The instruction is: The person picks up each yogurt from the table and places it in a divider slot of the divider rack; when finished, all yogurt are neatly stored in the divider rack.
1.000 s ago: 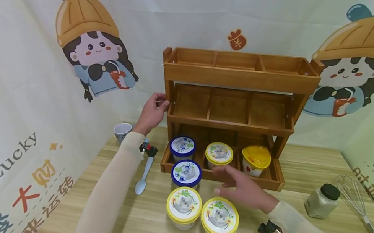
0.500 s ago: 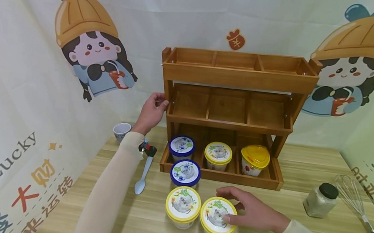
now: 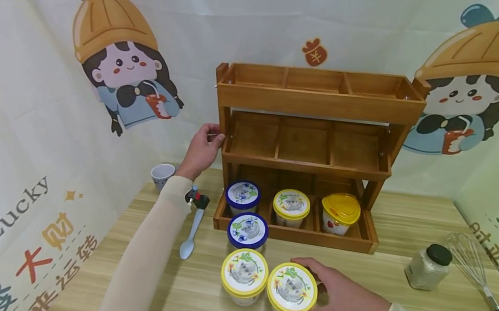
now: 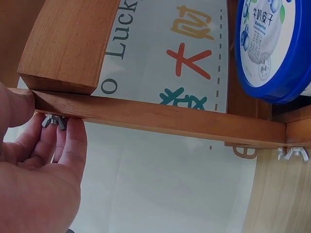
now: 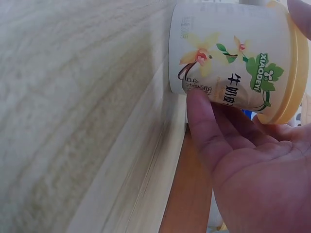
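Right hand (image 3: 344, 297): fingers and thumb curled round the side of a yellow-lidded cup (image 3: 291, 292), which stood on the table (image 3: 398, 306) at front right, touching a second yellow-lidded cup (image 3: 244, 276) on its left; a blue-lidded cup (image 3: 247, 231) stood just behind those, against the rack's front edge. Left hand (image 3: 201, 149): gripped the left post of the wooden rack (image 3: 320, 102), fingers curled at a wing nut (image 4: 53, 121). Rack, bottom shelf: one blue-lidded cup, one yellow-lidded cup, one heart-lidded cup (image 3: 340, 213). Table, left: spoon (image 3: 191, 236), small cup (image 3: 162, 175); right: jar (image 3: 428, 266), whisk (image 3: 480, 279).
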{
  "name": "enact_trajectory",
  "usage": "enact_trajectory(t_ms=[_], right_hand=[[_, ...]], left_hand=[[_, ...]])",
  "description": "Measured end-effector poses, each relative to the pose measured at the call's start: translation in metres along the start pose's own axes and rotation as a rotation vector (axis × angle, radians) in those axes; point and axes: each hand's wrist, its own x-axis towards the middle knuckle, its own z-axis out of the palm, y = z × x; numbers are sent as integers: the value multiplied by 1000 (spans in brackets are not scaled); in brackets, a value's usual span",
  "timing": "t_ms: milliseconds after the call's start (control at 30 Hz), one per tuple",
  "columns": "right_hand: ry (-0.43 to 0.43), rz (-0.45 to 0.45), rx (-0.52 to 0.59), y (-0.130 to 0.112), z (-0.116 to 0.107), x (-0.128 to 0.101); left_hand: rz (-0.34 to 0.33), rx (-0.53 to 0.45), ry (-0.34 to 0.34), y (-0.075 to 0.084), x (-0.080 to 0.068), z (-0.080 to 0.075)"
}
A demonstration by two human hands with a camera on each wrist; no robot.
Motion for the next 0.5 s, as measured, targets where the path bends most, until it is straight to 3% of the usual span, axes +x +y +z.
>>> enact_trajectory(t_ms=[500], right_hand=[[106, -100, -100, -6, -13, 1]], left_hand=[[-12, 7, -6, -1, 0, 0]])
